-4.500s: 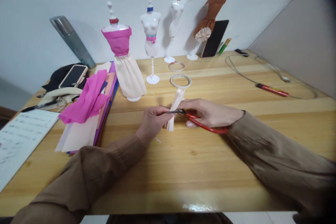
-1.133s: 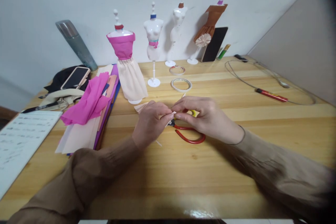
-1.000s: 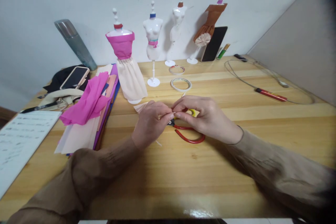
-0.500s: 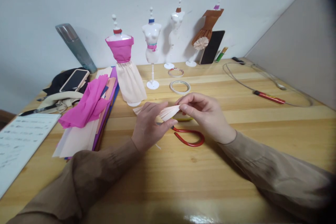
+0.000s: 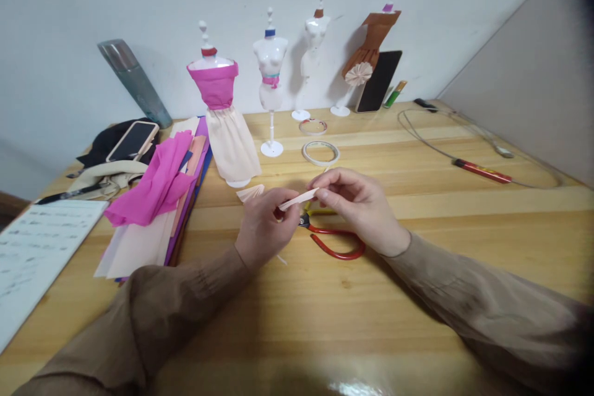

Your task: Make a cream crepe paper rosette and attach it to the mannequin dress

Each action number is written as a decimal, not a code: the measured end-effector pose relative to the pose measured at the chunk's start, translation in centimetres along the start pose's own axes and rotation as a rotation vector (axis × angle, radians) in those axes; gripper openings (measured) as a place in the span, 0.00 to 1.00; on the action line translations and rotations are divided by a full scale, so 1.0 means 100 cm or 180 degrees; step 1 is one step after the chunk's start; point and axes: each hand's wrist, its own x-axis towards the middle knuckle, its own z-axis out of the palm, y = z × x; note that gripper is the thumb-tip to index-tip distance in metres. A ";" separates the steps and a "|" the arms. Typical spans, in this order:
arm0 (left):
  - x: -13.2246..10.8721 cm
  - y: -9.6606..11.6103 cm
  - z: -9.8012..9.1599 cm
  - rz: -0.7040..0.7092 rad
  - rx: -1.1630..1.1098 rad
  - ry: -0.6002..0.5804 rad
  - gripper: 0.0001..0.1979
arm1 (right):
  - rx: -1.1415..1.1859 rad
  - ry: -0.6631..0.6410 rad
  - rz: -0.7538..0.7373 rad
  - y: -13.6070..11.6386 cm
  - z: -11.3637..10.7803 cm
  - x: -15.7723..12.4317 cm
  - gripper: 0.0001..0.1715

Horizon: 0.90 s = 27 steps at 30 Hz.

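Above the table (image 5: 343,322) | left hand (image 5: 268,221), right hand (image 5: 359,204): both pinching one strip (image 5: 298,199) | scissors (image 5: 330,231): 1 | mannequins (image 5: 270,54): 4

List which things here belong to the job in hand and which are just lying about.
Job in hand, by the look of it:
folded strip, held by left hand and right hand
scissors
pleated piece
perhaps the front tape roll

Probably just lying about:
bottle
phone at left
black pen

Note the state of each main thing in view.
Pleated strip: folded narrow
Left hand: closed on strip
Right hand: pinching strip's other end
Other pleated piece: fanned out
Scissors: lying down, blades hidden
Pink cloth: crumpled
Phone: screen dark
Bottle: capped
White tape roll: lying flat
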 end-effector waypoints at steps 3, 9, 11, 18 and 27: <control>-0.001 -0.003 0.002 -0.0012 0.0077 -0.0007 0.06 | -0.0223 -0.0253 -0.0296 -0.001 0.000 -0.001 0.15; -0.006 -0.002 0.005 -0.0096 0.0114 -0.0221 0.06 | -0.1294 -0.0424 -0.0494 0.000 0.002 -0.001 0.06; -0.004 -0.002 0.001 -0.0198 0.0025 -0.0205 0.06 | -0.1285 -0.0471 -0.0382 0.002 0.001 0.000 0.09; 0.022 -0.017 -0.032 -0.0793 0.1230 -0.0106 0.11 | -0.1249 -0.0352 -0.0176 0.017 -0.004 0.006 0.09; 0.020 -0.010 -0.030 -0.0860 0.3064 -0.1390 0.13 | -0.1270 -0.0561 -0.0287 0.022 -0.002 0.005 0.07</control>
